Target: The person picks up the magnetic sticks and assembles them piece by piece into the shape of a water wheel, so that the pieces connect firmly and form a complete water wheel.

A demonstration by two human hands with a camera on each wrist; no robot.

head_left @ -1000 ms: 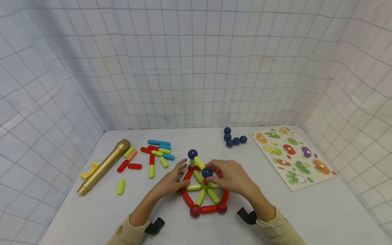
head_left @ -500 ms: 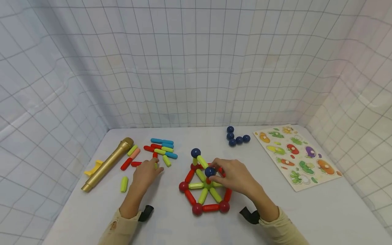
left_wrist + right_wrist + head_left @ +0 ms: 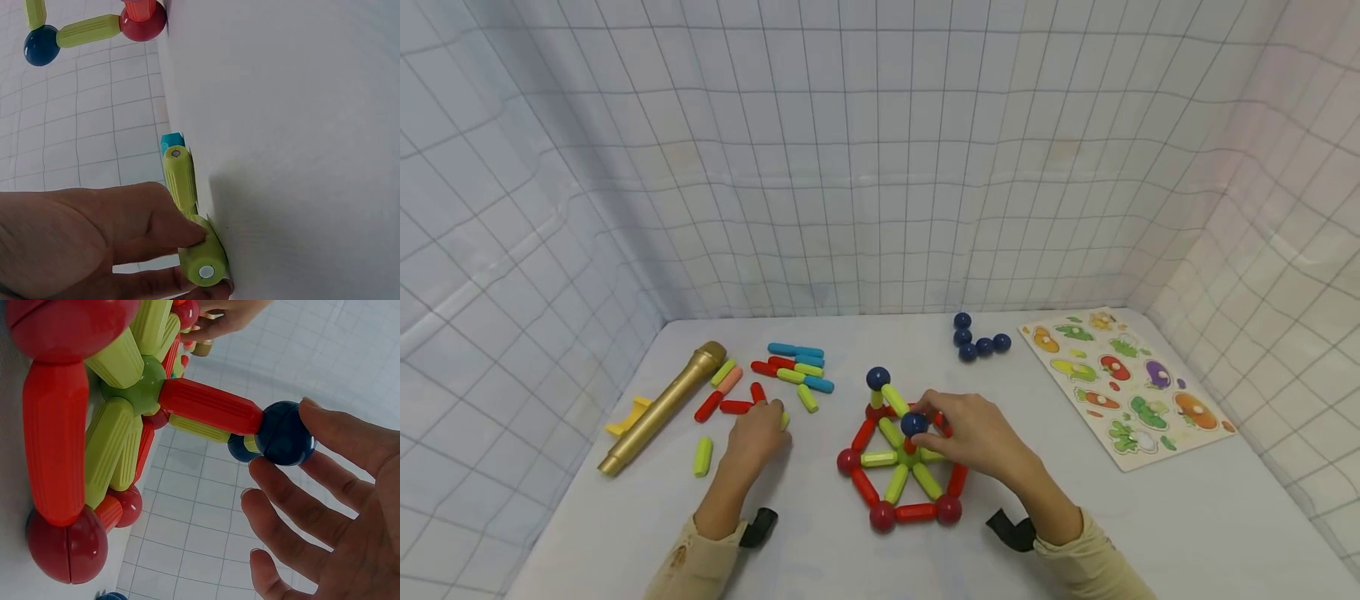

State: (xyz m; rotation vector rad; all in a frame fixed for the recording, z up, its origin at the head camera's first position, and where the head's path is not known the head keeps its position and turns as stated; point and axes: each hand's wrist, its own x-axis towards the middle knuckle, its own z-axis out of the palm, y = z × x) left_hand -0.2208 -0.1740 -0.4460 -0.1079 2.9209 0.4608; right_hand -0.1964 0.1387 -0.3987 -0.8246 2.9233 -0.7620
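In the left wrist view, the thumb and fingers of my left hand pinch a lime green magnetic stick low over the table. A red stick shows just past those fingers in the head view. My right hand holds a dark blue ball between thumb and fingers. That ball tops an upright red stick, which rises from the green centre ball of a wheel-shaped magnetic structure. Red balls and red sticks form its rim. A second blue ball joins by a slanting green stick.
Several loose sticks lie left of the structure. Beyond them are a gold microphone and a yellow piece. Loose blue balls sit at the back. A vegetable puzzle board lies at right, before a grid-patterned curtain.
My left hand has left the structure's side, moved left to the loose sticks and taken hold of a green one. The red stick there has swung leftward. My right hand stays on the blue ball.
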